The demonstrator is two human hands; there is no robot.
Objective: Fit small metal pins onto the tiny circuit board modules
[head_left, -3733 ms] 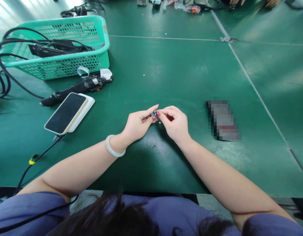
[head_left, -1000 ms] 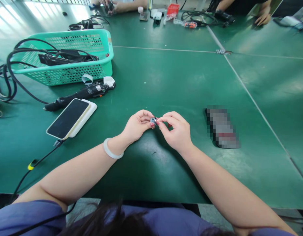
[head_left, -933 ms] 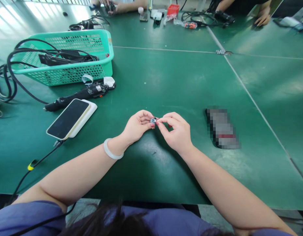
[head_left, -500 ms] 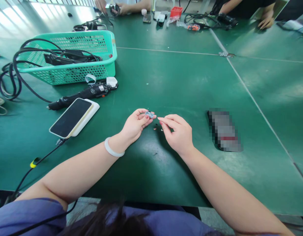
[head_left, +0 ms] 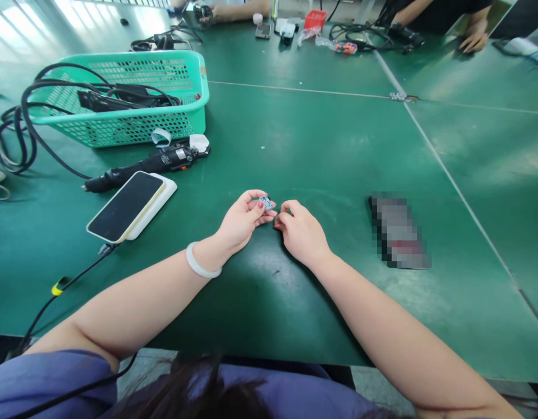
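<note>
Between the thumb and fingers of my left hand (head_left: pixel 245 218) is a small bluish-white circuit board (head_left: pixel 266 202) with dark spots on it. The wrist behind it wears a pale bracelet (head_left: pixel 202 263). My right hand (head_left: pixel 302 230) sits just to the right of the board and a little lower, fingers curled into a pinch close to the tabletop. Whatever is in that pinch, if anything, is hidden by the fingers. The tips of the two hands nearly meet.
A mint-green basket (head_left: pixel 138 129) with black cables stands at the left. Before it lie a black corded tool (head_left: pixel 146 166) and a phone (head_left: pixel 125 206) on a white slab. A blurred-out dark object (head_left: pixel 399 233) lies right. Two people's hands are across the table (head_left: pixel 321 145).
My right hand has moved slightly left and its fingers have curled down over the small bits on the table. The board in my left hand has tilted, showing more of its face.
</note>
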